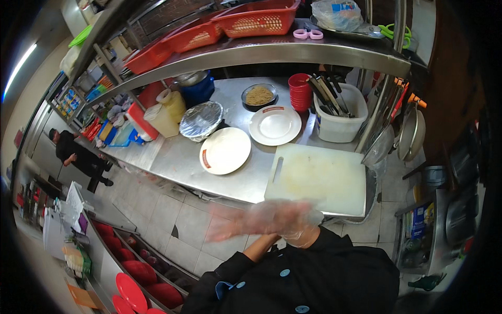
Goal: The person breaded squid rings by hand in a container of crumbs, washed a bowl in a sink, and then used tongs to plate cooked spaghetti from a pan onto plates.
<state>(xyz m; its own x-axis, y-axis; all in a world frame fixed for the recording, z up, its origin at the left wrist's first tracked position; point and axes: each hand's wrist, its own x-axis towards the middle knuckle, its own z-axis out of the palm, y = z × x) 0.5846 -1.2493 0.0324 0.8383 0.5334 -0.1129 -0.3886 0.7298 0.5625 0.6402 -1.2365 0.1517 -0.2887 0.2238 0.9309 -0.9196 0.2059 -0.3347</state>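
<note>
Both of my hands are blurred and cross each other in front of my body, near the front edge of the cutting board. Clear plastic film, apparently a disposable glove, covers my right hand [231, 223], which reaches leftward with its fingers apart. My left hand [296, 212] overlaps it near the right wrist; blur hides its grip. A white plastic cutting board [319, 176] lies just beyond them on the steel table [172, 161]. Farther left are a cream plate [225, 151] and a white plate [275, 125], both without food.
A foil-covered bowl [201, 119], a dish of shredded food [259, 95], red stacked cups [300, 92] and a white knife tub [340, 121] stand behind. Overhead runs a steel shelf [251, 55] with red baskets [259, 17]. Strainers [411, 135] hang right. A person [78, 155] stands far left.
</note>
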